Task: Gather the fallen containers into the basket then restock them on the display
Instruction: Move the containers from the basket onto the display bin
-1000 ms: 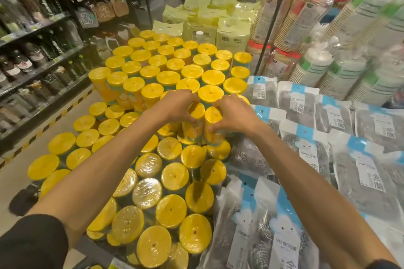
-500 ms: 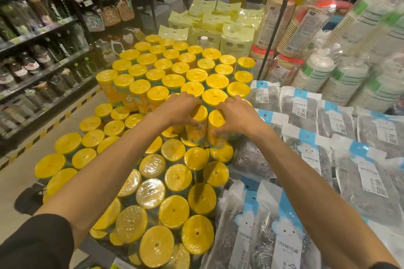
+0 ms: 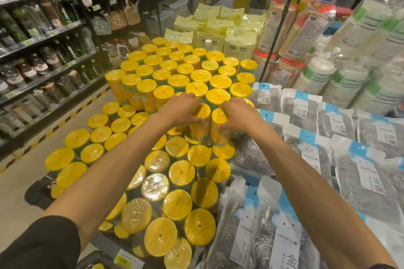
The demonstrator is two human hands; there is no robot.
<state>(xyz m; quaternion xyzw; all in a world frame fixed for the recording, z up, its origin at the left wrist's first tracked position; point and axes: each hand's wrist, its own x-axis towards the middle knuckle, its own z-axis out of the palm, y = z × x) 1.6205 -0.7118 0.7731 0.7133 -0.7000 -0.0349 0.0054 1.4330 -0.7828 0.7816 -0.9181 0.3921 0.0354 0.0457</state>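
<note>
Yellow-lidded containers [image 3: 181, 172] upright, left hand [image 3: 181, 108] holding one, right hand [image 3: 240, 113] another

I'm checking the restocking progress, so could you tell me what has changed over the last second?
Nothing visibly moved. The left hand still grips the left container and the right hand the right container, side by side beside the taller stack. Nothing was let go; the rest looks the same.

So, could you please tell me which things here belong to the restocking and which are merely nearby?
Job: left hand gripping left container; right hand gripping right container; stacked yellow containers.
Nearby only: scourer packs; paper cups; shelved bottles.
</note>
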